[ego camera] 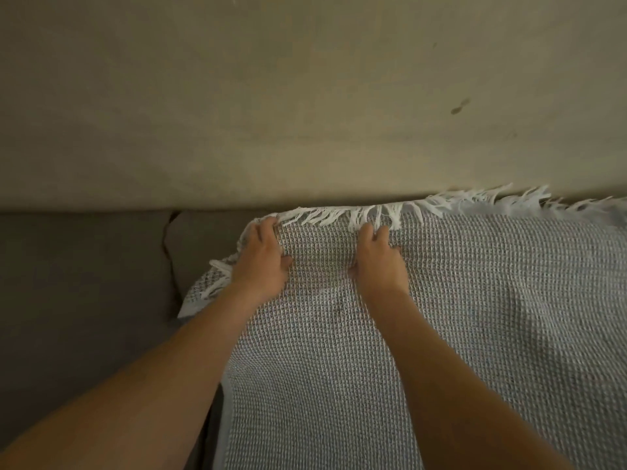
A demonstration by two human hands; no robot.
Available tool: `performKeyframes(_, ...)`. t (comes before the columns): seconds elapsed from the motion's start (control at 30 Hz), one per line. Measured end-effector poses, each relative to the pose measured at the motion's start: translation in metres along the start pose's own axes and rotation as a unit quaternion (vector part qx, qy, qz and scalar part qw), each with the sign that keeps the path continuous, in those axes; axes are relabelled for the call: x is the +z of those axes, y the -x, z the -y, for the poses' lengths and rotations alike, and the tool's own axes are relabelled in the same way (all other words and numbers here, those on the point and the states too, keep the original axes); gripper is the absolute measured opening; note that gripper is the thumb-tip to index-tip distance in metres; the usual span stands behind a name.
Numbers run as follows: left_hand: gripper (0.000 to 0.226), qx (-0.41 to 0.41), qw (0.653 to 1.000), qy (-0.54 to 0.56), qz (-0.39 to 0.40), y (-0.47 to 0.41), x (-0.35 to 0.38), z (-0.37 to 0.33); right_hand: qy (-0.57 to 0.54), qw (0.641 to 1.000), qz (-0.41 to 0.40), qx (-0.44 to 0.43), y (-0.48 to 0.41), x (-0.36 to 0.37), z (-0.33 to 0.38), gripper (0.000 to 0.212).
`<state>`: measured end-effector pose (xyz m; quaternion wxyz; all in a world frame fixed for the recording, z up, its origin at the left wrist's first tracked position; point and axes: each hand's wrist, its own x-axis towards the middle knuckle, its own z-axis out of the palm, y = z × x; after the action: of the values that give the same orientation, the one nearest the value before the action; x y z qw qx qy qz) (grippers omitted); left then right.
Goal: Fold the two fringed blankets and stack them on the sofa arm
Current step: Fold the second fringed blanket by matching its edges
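Note:
A grey-and-white waffle-weave blanket (475,317) with white fringe along its far edge lies spread over the sofa's back, filling the right half of the view. My left hand (263,257) grips the blanket at its far left corner, just under the fringe. My right hand (378,257) pinches the same far edge a little to the right, fingers curled into the weave. A second layer or corner with fringe shows under my left wrist. Only this one blanket is in sight.
Grey-brown sofa cushions (84,283) lie to the left, with a seam between two of them. A beige wall (305,96) with a few dark marks rises right behind the sofa.

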<state>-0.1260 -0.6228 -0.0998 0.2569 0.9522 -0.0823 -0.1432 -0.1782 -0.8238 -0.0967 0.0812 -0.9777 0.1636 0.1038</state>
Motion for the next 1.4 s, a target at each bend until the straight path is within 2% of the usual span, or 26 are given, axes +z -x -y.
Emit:
performKeyframes(0.1, 0.083, -0.024, 0.997, 0.071, -0.028, 0.013, 0.002, -0.002, 0.009, 1.000, -0.005, 0.003, -0.002, -0.008, 0.001, 0.086)
performKeyframes(0.17, 0.080, -0.042, 0.996, 0.075, -0.005, 0.030, 0.003, -0.003, 0.007, 1.000, 0.002, 0.001, 0.001, -0.015, 0.000, 0.097)
performKeyframes(0.3, 0.020, 0.000, 0.997, -0.066, 0.044, 0.072, -0.007, -0.005, -0.014, 1.000, -0.005, -0.016, 0.014, -0.032, -0.006, 0.119)
performKeyframes(0.37, 0.019, 0.021, 0.989, -0.134, 0.056, 0.095, -0.014, -0.009, -0.011, 0.999, 0.014, -0.052, 0.027, -0.040, -0.007, 0.126)
performKeyframes(0.43, 0.025, 0.036, 0.985, -0.160, 0.051, 0.117, -0.025, -0.014, -0.003, 0.995, 0.051, -0.091, 0.046, -0.046, -0.004, 0.109)
performKeyframes(0.53, 0.046, 0.048, 0.983, -0.169, 0.044, 0.144, -0.047, -0.022, 0.041, 0.989, 0.092, -0.113, 0.083, -0.054, 0.000, 0.053)
performKeyframes(0.57, 0.055, 0.043, 0.982, -0.180, 0.047, 0.150, -0.054, -0.025, 0.042, 0.989, 0.100, -0.101, 0.096, -0.055, 0.001, 0.042)
performKeyframes(0.6, 0.061, 0.044, 0.980, -0.189, 0.048, 0.156, -0.060, -0.028, 0.031, 0.990, 0.105, -0.089, 0.107, -0.057, 0.000, 0.037)
performKeyframes(0.67, 0.060, 0.059, 0.976, -0.208, 0.039, 0.173, -0.076, -0.035, 0.006, 0.992, 0.107, -0.071, 0.130, -0.068, 0.000, 0.041)
performKeyframes(0.73, 0.050, 0.085, 0.972, -0.218, 0.013, 0.193, -0.093, -0.042, 0.009, 0.995, 0.088, -0.050, 0.153, -0.086, -0.001, 0.044)
performKeyframes(0.83, 0.036, 0.109, 0.966, -0.230, -0.044, 0.217, -0.112, -0.047, 0.051, 0.998, 0.035, -0.011, 0.179, -0.116, -0.003, 0.033)
performKeyframes(0.97, 0.019, 0.089, 0.975, -0.165, -0.119, 0.265, -0.152, -0.053, 0.169, 0.985, -0.011, 0.019, 0.226, -0.162, -0.013, 0.049)
performKeyframes(1.1, 0.026, 0.038, 0.988, -0.050, -0.142, 0.308, -0.189, -0.059, 0.194, 0.980, 0.035, -0.029, 0.268, -0.189, -0.020, 0.037)
performKeyframes(1.2, 0.031, 0.027, 0.987, 0.032, -0.154, 0.334, -0.203, -0.074, 0.171, 0.982, -0.006, -0.083, 0.306, -0.213, -0.004, 0.031)
performKeyframes(1.27, 0.022, 0.025, 0.986, 0.091, -0.134, 0.347, -0.208, -0.084, 0.152, 0.982, -0.035, -0.105, 0.330, -0.230, 0.012, 0.028)
performKeyframes(1.37, 0.003, 0.035, 0.984, 0.163, -0.063, 0.372, -0.215, -0.098, 0.115, 0.982, -0.063, -0.134, 0.366, -0.249, 0.040, 0.027)
performKeyframes(1.4, 0.008, 0.048, 0.981, 0.185, -0.034, 0.386, -0.219, -0.103, 0.099, 0.981, -0.077, -0.145, 0.379, -0.254, 0.050, 0.025)
